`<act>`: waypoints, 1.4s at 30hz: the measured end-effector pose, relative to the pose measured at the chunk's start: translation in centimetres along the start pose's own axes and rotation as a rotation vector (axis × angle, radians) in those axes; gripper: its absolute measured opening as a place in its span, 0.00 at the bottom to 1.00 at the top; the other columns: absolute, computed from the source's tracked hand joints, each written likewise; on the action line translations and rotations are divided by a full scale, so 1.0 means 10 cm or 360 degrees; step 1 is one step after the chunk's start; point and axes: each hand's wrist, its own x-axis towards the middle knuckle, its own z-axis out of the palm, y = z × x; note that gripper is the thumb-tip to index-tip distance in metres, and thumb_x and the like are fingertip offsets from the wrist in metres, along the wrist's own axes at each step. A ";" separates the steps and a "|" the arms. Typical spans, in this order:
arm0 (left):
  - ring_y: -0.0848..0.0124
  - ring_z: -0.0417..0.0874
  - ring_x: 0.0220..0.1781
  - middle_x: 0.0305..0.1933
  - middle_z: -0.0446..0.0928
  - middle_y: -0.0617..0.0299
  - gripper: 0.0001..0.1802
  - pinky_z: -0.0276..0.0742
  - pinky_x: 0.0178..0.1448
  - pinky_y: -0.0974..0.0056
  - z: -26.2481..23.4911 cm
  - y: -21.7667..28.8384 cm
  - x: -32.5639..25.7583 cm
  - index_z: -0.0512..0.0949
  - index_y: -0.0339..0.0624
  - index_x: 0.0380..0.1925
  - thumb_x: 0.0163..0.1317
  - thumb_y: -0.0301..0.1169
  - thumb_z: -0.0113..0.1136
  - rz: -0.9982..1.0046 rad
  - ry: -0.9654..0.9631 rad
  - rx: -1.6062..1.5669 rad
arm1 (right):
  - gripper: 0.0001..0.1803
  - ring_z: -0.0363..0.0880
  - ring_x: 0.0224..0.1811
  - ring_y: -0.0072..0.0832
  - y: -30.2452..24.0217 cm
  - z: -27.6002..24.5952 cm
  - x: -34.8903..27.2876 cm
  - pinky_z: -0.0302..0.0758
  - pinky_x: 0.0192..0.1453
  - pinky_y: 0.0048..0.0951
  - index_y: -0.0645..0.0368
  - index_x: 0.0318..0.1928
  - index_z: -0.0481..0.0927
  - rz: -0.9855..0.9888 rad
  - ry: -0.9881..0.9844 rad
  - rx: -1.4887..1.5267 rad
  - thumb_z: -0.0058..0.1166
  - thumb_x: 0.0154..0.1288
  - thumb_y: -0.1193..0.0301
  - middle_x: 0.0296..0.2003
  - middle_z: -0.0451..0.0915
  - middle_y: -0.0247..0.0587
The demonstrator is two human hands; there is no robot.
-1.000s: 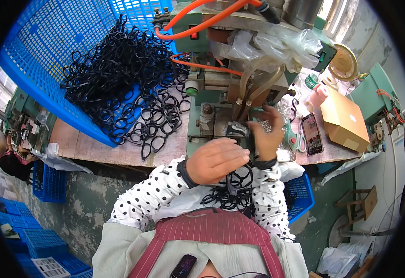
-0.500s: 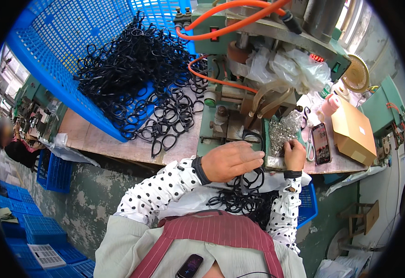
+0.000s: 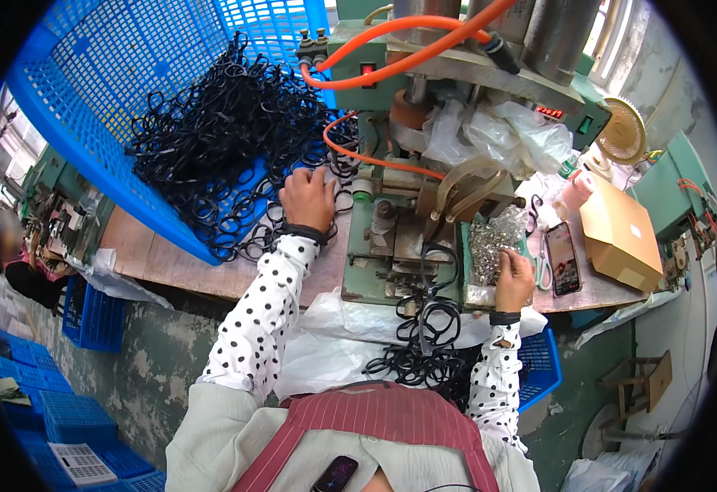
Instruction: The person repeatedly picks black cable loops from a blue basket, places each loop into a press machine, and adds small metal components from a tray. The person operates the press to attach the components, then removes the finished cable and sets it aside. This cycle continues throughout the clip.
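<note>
My left hand (image 3: pixel 308 199) is over loose black loops (image 3: pixel 248 234) at the front of a large blue basket (image 3: pixel 71 131). Its fingers curl down among the loops, and whatever they grip is hidden. Beside the press, my right hand (image 3: pixel 514 279) is closed in a pinch at the near edge of a green tray of small shiny metal pieces (image 3: pixel 488 250). Anything in that pinch is too small to make out. On the green press (image 3: pixel 363 271), a black loop (image 3: pixel 440 261) lies at the work point, and more linked loops (image 3: pixel 435 324) hang down in front.
Orange hoses (image 3: pixel 391 37) arch over the press. Right of the tray lie green-handled scissors (image 3: pixel 543 272), a phone (image 3: pixel 564 258) and a cardboard box (image 3: pixel 618 234). White plastic sheeting (image 3: pixel 334 316) hangs at the table front, with a blue crate (image 3: pixel 541 369) below.
My left hand has moved from in front of the press, away and leftward, to the loops by the basket. My right hand stays pinched by the tray, slightly lower.
</note>
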 end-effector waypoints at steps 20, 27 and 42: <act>0.80 0.69 0.28 0.33 0.72 0.66 0.15 0.67 0.34 0.74 -0.27 -0.69 -1.24 0.67 0.40 0.53 0.73 0.36 0.50 -0.1033 0.0381 -0.1214 | 0.06 0.84 0.33 0.41 -0.32 0.01 -0.03 0.76 0.35 0.40 0.58 0.42 0.74 0.0144 -0.0156 -0.0067 0.52 0.66 0.78 0.30 0.82 0.49; 0.77 0.74 0.25 0.24 0.77 0.64 0.17 0.70 0.34 0.71 0.30 -0.92 -1.09 0.70 0.37 0.54 0.70 0.33 0.53 -0.1080 0.0007 -0.1359 | 0.05 0.74 0.24 0.22 -0.85 0.03 0.11 0.72 0.32 0.23 0.62 0.35 0.82 0.0158 -0.0113 0.0415 0.60 0.56 0.80 0.25 0.81 0.37; 0.70 0.80 0.32 0.37 0.80 0.52 0.12 0.75 0.40 0.68 -1.50 0.91 -0.10 0.75 0.32 0.48 0.69 0.28 0.53 0.0132 0.0104 -0.1630 | 0.16 0.73 0.28 0.15 -1.66 0.14 -0.03 0.68 0.30 0.17 0.66 0.42 0.78 0.0376 -0.0259 0.0960 0.66 0.52 0.80 0.28 0.82 0.37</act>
